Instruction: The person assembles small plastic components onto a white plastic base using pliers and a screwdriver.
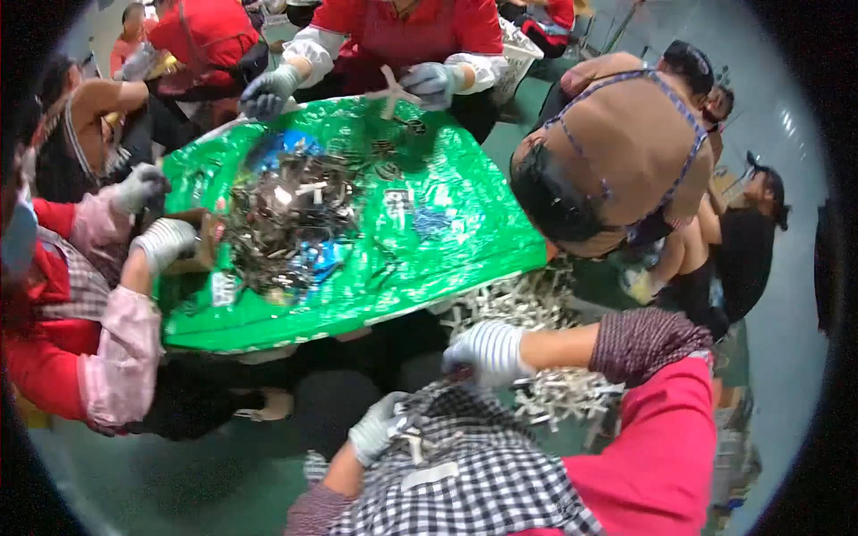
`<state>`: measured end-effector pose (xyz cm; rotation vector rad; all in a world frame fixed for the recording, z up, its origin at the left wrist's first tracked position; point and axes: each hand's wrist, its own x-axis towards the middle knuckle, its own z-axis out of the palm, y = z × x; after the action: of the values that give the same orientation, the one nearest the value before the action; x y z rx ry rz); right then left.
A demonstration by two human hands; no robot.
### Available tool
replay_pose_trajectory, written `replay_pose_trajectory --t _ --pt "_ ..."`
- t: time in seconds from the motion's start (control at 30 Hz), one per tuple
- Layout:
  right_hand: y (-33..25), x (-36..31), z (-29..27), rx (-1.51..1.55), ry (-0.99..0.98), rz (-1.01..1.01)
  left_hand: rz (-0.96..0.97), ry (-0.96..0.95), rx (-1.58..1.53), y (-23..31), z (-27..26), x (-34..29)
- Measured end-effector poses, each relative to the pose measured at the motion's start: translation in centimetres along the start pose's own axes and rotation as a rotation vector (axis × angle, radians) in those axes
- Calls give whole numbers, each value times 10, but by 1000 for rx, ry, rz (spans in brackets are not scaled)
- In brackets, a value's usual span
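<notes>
On the near side of the green-covered table (483, 237), the left hand (375, 431) seems closed on a white piece (416, 445), probably handling it, needing next a steady pinch; whether the right hand (492, 352), nearer the table, grips anything, I cannot tell.

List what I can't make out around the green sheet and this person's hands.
Head view: right hand; blur hides what, if anything, it holds.
Head view: left hand; blur hides whether it grips the small white piece.
Head view: white pile; the right forearm covers part.
Head view: dark pieces on the green sheet; too small and blurred to tell apart.
Head view: cardboard box; a co-worker's striped glove hides part.
</notes>
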<state>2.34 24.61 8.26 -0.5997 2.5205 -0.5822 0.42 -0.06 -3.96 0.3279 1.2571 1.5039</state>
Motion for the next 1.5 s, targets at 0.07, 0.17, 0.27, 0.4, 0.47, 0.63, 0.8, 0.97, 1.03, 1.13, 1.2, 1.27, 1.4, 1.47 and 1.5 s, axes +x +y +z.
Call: replay_pose_trajectory --t 0.07,0.17,0.27,0.4,0.47,0.63,0.8,0.97,1.03,1.13,1.2,1.27,1.4,1.47,1.5 --pt "14 15 -2 361 -196 346 17 6 229 -14 -8 2" --pt "33 21 17 534 -210 400 13 24 15 -33 -7 12" --pt "18 19 7 271 -139 212 -21 75 -168 -32 1 8" --pt "6 11 1 -91 -21 -19 9 98 -132 -29 4 2" --pt "-7 7 -11 -305 -157 -80 8 103 -45 -11 8 -3" --pt "-11 11 -6 -555 -13 -321 21 119 -161 -15 0 1" --pt "-16 11 -4 -645 -94 -315 8 18 -142 -20 -5 6" --pt "-24 10 0 -628 -88 -314 55 11 -130 -26 0 1" --pt "-27 11 0 -661 -169 -269 15 -6 -215 -27 0 1" --pt "-30 13 2 -603 -152 -225 79 -23 -86 -41 -2 6" --pt "-30 24 -4 -562 -259 -113 169 31 154 -55 -13 16" --pt "-24 22 1 -468 -163 -70 149 -35 126 -32 -13 13" --pt "-23 25 -7 -39 -282 259 -5 -57 -101 -21 -9 10" --pt "1 19 10 230 -269 364 -1 -81 -106 -20 -9 15" --pt "1 22 9 419 -367 522 -29 -88 -251 -16 -7 14"
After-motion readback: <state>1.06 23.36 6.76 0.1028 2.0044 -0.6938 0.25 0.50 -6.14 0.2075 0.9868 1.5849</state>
